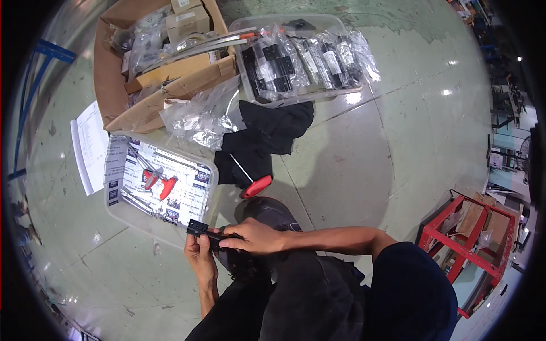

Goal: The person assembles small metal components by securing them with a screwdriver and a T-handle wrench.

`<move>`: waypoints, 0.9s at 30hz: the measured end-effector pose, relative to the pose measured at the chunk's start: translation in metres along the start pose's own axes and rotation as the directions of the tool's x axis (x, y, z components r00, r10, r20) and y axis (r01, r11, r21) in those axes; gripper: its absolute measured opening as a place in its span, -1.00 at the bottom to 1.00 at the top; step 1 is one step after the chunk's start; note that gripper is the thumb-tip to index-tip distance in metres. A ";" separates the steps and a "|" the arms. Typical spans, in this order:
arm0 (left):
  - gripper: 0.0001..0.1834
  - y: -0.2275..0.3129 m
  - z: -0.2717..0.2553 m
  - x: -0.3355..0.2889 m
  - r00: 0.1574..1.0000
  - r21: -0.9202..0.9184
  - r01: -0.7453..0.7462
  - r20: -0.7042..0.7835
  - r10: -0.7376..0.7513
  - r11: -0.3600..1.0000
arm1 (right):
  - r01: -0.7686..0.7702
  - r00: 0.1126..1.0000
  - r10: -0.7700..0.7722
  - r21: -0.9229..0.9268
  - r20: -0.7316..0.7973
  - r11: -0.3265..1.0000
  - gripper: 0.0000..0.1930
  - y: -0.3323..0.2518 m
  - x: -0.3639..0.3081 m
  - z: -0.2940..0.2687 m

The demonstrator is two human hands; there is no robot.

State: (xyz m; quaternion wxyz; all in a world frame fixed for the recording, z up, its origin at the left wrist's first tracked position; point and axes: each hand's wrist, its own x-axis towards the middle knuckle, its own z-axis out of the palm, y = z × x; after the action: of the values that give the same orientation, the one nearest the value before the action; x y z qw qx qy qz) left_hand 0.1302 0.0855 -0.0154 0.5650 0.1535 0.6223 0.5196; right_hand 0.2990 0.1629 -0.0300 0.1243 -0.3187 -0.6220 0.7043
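Both my hands are closed on a small black bracket-like part (197, 227), held just over my shoe. My left hand (200, 257) pinches its squarish end, which seems to have holes. From the other side, my right hand (256, 236) grips its longer end and hides much of it. Just beyond the hands stands a clear plastic bin (211, 181) lined with printed sheets; inside lie red-handled tools (167, 188) and thin metal pieces. A red T-handle hex key (257, 187) rests partly on a black cloth (250, 149), its shaft pointing away from me.
A cardboard box (165, 109) of bags and small cartons stands at the far left. Beside it, a second clear bin (335, 96) holds black parts in plastic bags. Papers (91, 149) lie on the floor at left; a red metal frame (455, 247) stands at right.
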 end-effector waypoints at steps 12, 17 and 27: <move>-0.44 0.009 0.002 -0.011 0.983 0.023 0.160 0.087 -0.161 0.987 | -0.140 0.785 0.131 0.033 -0.605 0.990 -0.71 -0.024 0.006 -0.106; -0.51 0.006 -0.001 -0.013 0.976 0.066 0.211 0.048 -0.214 0.975 | -0.025 0.715 0.117 0.142 -0.690 0.990 -0.77 -0.033 0.019 -0.179; -0.55 0.011 -0.004 -0.010 0.979 0.068 0.201 0.023 -0.203 0.977 | -0.010 0.690 0.116 0.152 -0.715 0.988 -0.69 -0.011 0.059 -0.218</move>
State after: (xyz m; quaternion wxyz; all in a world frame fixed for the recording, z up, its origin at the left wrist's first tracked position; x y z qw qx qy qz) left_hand 0.1258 0.0808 -0.0012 0.6188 0.1158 0.6429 0.4364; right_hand 0.3825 0.3727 -0.0419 0.3555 -0.5814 -0.4626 0.5671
